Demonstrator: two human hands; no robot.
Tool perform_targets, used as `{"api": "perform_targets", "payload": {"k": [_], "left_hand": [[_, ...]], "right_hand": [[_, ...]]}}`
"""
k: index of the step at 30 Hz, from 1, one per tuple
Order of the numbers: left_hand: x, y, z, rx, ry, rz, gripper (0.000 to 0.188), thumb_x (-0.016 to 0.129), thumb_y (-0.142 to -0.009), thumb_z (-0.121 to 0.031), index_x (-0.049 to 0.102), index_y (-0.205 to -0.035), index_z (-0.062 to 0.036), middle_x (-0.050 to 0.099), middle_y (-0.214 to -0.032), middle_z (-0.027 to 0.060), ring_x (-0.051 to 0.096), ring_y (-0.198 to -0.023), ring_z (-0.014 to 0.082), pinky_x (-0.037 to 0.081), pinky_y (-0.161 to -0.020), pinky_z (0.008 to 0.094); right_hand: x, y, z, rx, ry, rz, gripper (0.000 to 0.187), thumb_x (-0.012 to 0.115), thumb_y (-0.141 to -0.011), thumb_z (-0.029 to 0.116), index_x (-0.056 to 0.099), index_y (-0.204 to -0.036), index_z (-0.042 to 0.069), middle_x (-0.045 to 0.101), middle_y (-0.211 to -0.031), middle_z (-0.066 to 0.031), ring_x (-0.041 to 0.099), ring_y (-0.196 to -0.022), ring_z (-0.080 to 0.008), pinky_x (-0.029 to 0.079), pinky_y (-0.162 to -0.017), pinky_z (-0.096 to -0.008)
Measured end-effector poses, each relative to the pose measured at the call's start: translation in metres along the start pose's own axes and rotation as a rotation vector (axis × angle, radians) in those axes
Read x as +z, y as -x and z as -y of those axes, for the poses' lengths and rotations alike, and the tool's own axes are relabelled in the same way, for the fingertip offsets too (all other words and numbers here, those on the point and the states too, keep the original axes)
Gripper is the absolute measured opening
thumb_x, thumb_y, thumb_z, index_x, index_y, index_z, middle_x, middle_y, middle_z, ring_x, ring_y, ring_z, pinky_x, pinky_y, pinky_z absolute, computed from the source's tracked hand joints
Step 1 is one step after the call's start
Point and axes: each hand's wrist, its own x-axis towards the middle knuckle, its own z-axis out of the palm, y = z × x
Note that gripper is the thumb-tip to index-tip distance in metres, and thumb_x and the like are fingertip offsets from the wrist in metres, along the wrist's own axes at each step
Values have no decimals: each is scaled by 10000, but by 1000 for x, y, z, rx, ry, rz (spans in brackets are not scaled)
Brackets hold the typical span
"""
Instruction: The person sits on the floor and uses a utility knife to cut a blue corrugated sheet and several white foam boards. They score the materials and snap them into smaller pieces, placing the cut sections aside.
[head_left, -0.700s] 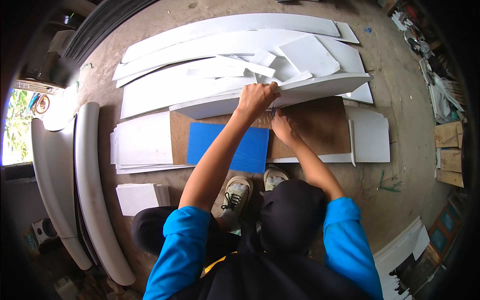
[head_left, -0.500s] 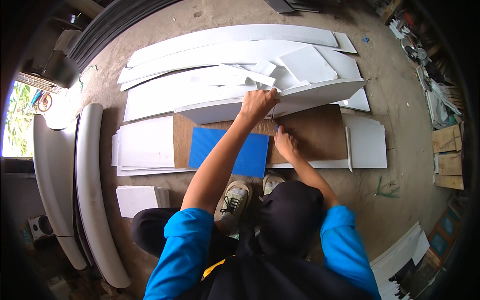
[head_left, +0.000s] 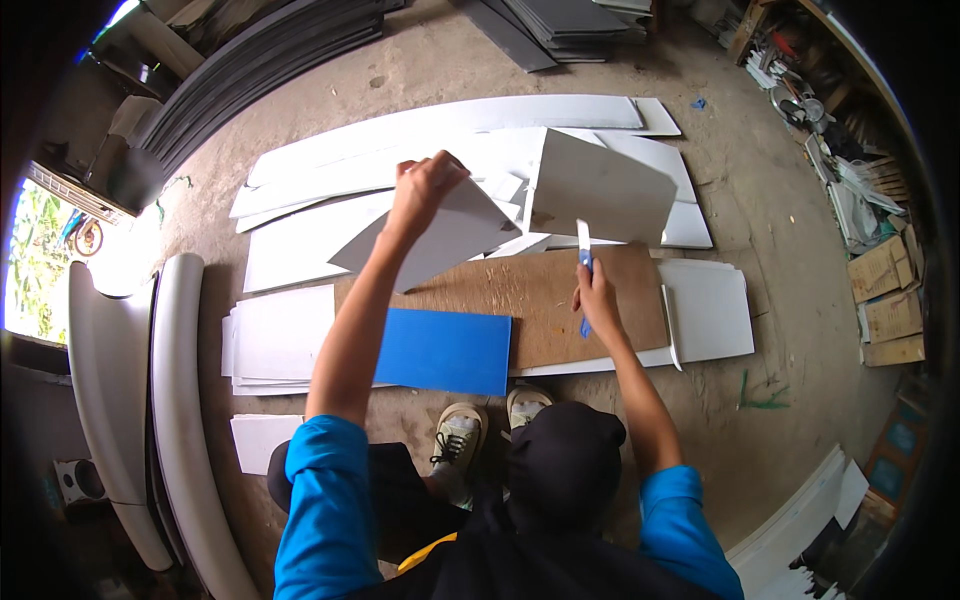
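Note:
My left hand (head_left: pixel 426 192) is closed on the upper edge of a white foam-like board piece (head_left: pixel 440 240), which tilts above the stack. My right hand (head_left: pixel 597 298) grips a blue utility knife (head_left: pixel 586 262), its blade out and pointing away from me. A second board piece (head_left: pixel 605 190) leans just beyond the blade, untouched by either hand. Whether the two pieces still join near their lower ends, I cannot tell. Beneath them lies a brown wooden board (head_left: pixel 580 310), with a blue rectangular sheet (head_left: pixel 445 350) on its near left part.
Long white boards (head_left: pixel 450 115) are piled on the concrete floor beyond. White sheets (head_left: pixel 285 335) extend under the brown board. Two long pale rolled pieces (head_left: pixel 190 400) stand at left, and dark sheets (head_left: pixel 570 30) lie far back. Clutter and cardboard (head_left: pixel 885 290) line the right side.
The long board held at its edge now shows as two angled pieces. My left hand has moved left with one; my right hand has lifted the knife away from the board, slightly right.

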Motion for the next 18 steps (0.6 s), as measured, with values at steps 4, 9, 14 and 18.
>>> {"api": "perform_targets", "payload": {"k": [4,9,14,18], "left_hand": [[-63,-13,-23,-232,267,-67,142,537,-872,-174,552,-913,-39,642,-839,97,621,-770,165,485,-617,299],[-122,14,-62,-224,384,-277,151,495,-899,-184,519,-958,-47,630,-927,79,600,-813,147,487,-688,279],[-151,48,-103,-268,472,-423,132,443,-923,-155,460,-939,-25,614,-913,96,570,-841,140,457,-746,271],[-163,81,-116,-167,502,-473,176,390,-934,-190,445,-935,-22,582,-891,123,553,-871,183,358,-945,367]], "right_hand": [[-25,-23,57,78,-387,-41,226,418,-926,280,435,-909,55,516,-566,-48,544,-435,-137,410,-373,-268],[-32,-4,144,-66,-627,117,268,549,-865,279,431,-975,64,534,-915,-54,546,-617,-100,370,-450,-199],[-28,34,209,-237,-813,338,329,562,-858,305,429,-1047,71,503,-1053,-77,486,-614,-86,356,-477,-194],[-22,60,228,-203,-850,439,252,568,-846,242,446,-998,82,511,-1011,-70,425,-589,-77,362,-493,-207]]}}
